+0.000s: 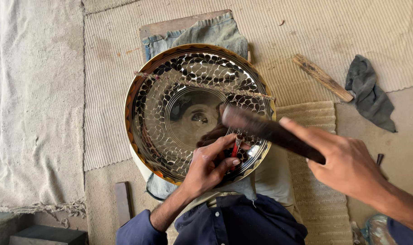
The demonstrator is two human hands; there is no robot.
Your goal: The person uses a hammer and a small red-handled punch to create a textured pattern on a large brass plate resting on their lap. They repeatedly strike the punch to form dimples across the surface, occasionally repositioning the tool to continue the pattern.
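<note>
Brass-rimmed and mirror-bright, a round tray (170, 104) is lying on folded denim (211, 31) over the person's lap, its face already covered with a scale pattern of small dents around a plain centre. A thin twisted cord (202, 86) is stretching across the tray's upper half.

At the tray's lower right edge, the left hand (208, 165) is closing its fingers around a small red-handled punch (236, 147), tip resting on the patterned surface. Just right of the tray, the right hand (347, 165) is gripping a dark hammer (265, 129) by the handle, forefinger laid along it; the hammer head is hanging over the tray just above the punch, blurred.

Well right of the tray, a wooden stick (323, 78) and a grey rag (369, 95) are lying on the woven mat (111, 90). Below left of the tray, a small dark block (122, 202) is sitting on the floor.
</note>
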